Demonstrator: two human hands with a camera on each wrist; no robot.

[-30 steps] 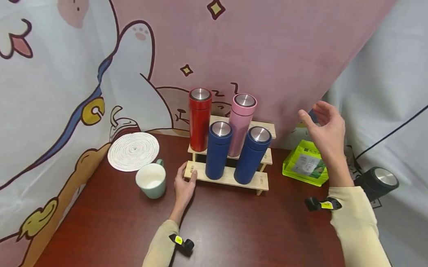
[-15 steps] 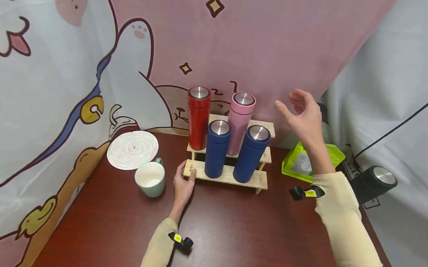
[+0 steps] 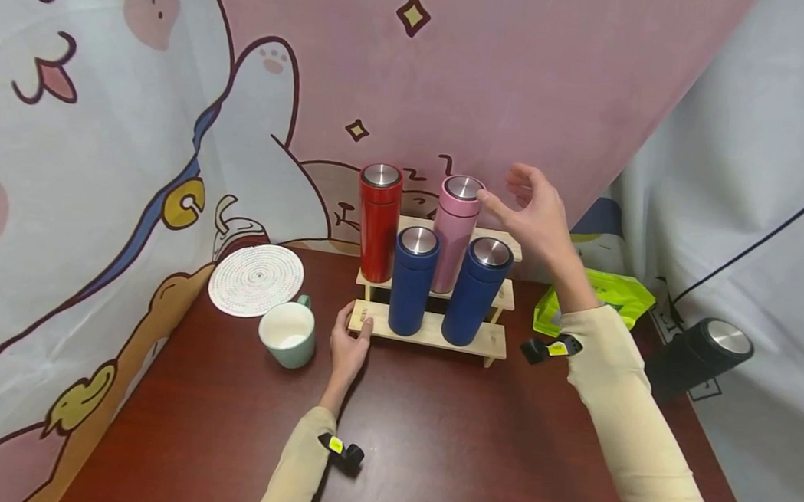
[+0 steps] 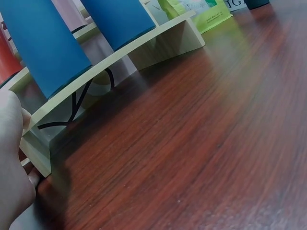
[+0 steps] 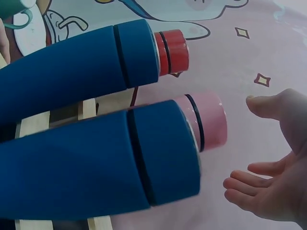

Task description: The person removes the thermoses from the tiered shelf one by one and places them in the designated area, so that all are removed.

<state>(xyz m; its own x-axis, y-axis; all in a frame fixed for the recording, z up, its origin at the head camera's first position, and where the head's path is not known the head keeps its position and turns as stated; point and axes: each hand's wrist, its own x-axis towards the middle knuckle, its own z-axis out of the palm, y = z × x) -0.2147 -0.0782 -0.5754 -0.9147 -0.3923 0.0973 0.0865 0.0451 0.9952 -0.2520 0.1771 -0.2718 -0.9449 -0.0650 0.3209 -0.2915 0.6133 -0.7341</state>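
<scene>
Facing a printed cloth (image 3: 558,76), probably screening off the workspace. Looking down on a table (image 3: 432,437), carrying the weight of a stepped wooden rack (image 3: 432,330). Finding the rack standing on its own legs towards the back, offering shelves at rising heights, likely for keeping rear bottles in sight past front ones. Seeing the red bottle (image 3: 378,234) and the pink bottle (image 3: 455,231) standing upright on the middle shelf, and two blue bottles (image 3: 412,290) standing upright on the lowest, apparently spacing out for balance. Noticing a black bottle (image 3: 688,361) at the far right, well apart from the rack, and a green bag (image 3: 624,291) sitting between, partly hiding behind a sleeve. Spotting a mat (image 3: 255,280) at the back left, perhaps leaning on the cloth; not telling for certain. Hovering with the right hand (image 3: 532,213) just beside the pink bottle's cap, grasping nothing, curving the fingers loosely and parting the thumb, seemingly suiting a round body. Gripping the lowest shelf's left end with the left hand (image 3: 349,347), pressing the thumb on top, probably for steadying the rack. Finding a mug (image 3: 295,353) standing just left of that hand, pointing its handle backward, presumably out of the way.
</scene>
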